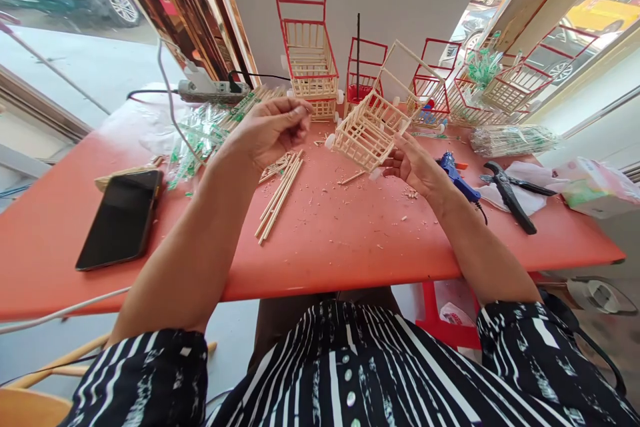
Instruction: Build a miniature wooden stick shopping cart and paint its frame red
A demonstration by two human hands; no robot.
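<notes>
My right hand [417,163] grips a small cart [373,127] built of pale wooden sticks, tilted above the red table [325,240], with little white wheels on its underside. My left hand [273,130] hovers to the left of the cart with fingers pinched together; whether something tiny sits between them is too small to tell. Below that hand lies a loose bundle of wooden sticks [280,197]. Wood chips are scattered over the table between my hands.
A black phone [123,217] lies at the left. A blue glue gun [457,177] and black cutters [510,197] lie at the right. Finished stick carts with red frames [310,60] stand along the back. Packs of sticks [513,140], a power strip [213,90] and cables are nearby.
</notes>
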